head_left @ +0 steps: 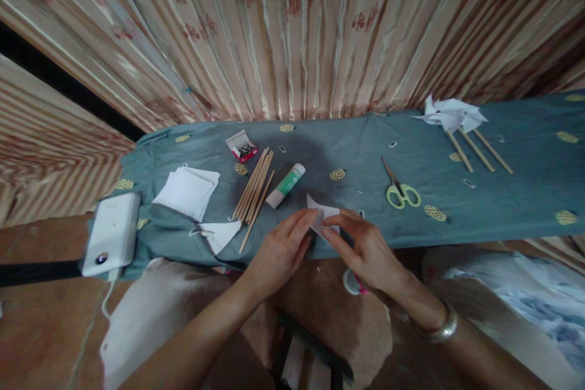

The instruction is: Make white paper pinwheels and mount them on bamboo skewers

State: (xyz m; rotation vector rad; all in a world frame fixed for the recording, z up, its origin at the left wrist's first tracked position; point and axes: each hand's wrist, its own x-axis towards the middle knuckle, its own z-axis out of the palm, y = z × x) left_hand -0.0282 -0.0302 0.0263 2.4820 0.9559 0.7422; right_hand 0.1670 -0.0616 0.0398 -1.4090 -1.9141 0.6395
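A small white paper piece (329,212) with a pointed upper corner is held at the table's front edge. My left hand (284,245) pinches its left side. From the right, my right hand (364,245) grips the same paper between thumb and fingers. Just beyond my left hand lies a glue stick (286,186) with a green label. A bundle of wooden sticks (254,189) is beside it, with one stick lying apart. To the right of my right hand are scissors (400,190) with light green handles, their blades pointing away from me.
A stack of white paper (186,192) and a cut paper piece (222,236) lie on the left. Behind the sticks is an open red box (241,147) of small metal pieces. Several paper pinwheels (452,116) on sticks lie far right. A white device (111,234) with a cable sits at the left edge.
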